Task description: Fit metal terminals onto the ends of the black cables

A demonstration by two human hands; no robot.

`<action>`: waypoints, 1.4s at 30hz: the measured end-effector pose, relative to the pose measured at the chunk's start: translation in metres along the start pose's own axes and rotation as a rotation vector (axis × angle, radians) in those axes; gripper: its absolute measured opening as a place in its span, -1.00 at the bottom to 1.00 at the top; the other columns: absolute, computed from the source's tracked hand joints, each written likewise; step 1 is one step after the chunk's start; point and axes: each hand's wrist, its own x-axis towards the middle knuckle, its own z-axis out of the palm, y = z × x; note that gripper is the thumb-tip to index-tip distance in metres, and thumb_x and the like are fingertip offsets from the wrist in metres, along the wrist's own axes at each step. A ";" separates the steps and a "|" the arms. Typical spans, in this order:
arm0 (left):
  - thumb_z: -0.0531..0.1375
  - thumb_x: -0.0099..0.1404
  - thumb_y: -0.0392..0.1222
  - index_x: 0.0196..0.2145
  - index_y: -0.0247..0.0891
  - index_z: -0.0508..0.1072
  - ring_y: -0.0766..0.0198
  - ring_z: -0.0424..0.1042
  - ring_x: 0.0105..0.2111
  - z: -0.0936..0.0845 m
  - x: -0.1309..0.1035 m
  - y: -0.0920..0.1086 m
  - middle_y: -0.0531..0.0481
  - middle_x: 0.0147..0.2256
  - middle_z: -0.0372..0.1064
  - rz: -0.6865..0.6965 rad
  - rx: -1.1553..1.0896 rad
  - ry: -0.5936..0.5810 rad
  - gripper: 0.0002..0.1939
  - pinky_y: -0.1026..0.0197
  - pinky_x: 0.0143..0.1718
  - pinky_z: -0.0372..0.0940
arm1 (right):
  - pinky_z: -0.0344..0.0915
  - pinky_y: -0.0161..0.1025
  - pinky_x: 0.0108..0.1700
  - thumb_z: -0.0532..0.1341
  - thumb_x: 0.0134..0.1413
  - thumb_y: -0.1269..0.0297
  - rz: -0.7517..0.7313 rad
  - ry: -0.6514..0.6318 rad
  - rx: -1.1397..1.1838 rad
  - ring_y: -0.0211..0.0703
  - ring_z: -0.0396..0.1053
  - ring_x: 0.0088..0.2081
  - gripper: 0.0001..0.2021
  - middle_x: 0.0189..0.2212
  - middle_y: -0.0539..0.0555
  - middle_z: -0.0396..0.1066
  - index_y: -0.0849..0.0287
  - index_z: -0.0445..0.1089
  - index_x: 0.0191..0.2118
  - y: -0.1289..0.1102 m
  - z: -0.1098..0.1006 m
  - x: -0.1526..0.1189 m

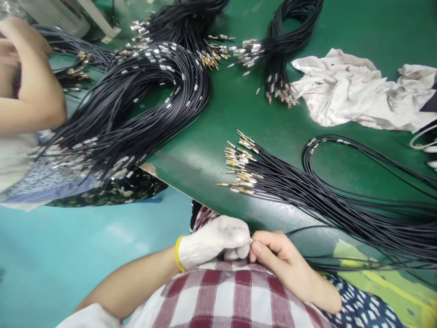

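Observation:
Close in front of my checked apron, my left hand [218,239], in a white knitted glove with a yellow cuff, has its fingers curled closed against my right hand. My bare right hand [282,253] pinches the end of a thin black cable between thumb and fingers. A small shiny cable tip [251,241] shows between both hands; the gloved fingers close around its other side. The black cable [303,228] seems to run from behind my right hand to the right. Ahead lies a bundle of black cables [290,182] with silver and yellow connector ends pointing left.
A green table [205,150] carries more bundles of black cables [191,91] with metal ends. On the right lies a crumpled white cloth [355,91]. Another person's arm [34,86] rests at the left, beside cables hanging over the table edge. Yellow-green material [378,278] lies at lower right.

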 end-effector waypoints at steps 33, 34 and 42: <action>0.18 0.31 -0.09 -0.60 -0.31 0.33 0.41 0.10 -0.70 -0.019 0.024 -0.001 0.09 -0.71 0.14 0.027 -0.213 0.131 -0.63 0.31 -0.64 0.01 | 0.13 -0.33 -0.40 0.12 0.30 -0.12 -0.080 0.082 0.300 -0.30 0.05 -0.52 -0.51 -0.57 -0.09 0.15 0.20 0.35 -0.46 0.018 0.000 0.042; 0.18 0.31 -0.10 -0.60 -0.31 0.33 0.41 0.10 -0.70 -0.019 0.025 0.000 0.10 -0.71 0.13 0.021 -0.222 0.127 -0.63 0.31 -0.64 0.00 | 0.11 -0.33 -0.42 0.12 0.30 -0.13 -0.075 0.079 0.306 -0.31 0.02 -0.54 -0.51 -0.58 -0.10 0.13 0.20 0.34 -0.46 0.019 0.000 0.043; 0.16 0.32 -0.13 -0.61 -0.30 0.33 0.38 0.12 -0.70 -0.025 0.029 -0.006 0.10 -0.70 0.12 0.019 -0.240 0.112 -0.64 0.27 -0.63 0.01 | 0.12 -0.33 -0.41 0.13 0.27 -0.16 -0.068 0.102 0.276 -0.31 0.06 -0.52 -0.49 -0.58 -0.10 0.15 0.19 0.31 -0.49 0.020 -0.001 0.046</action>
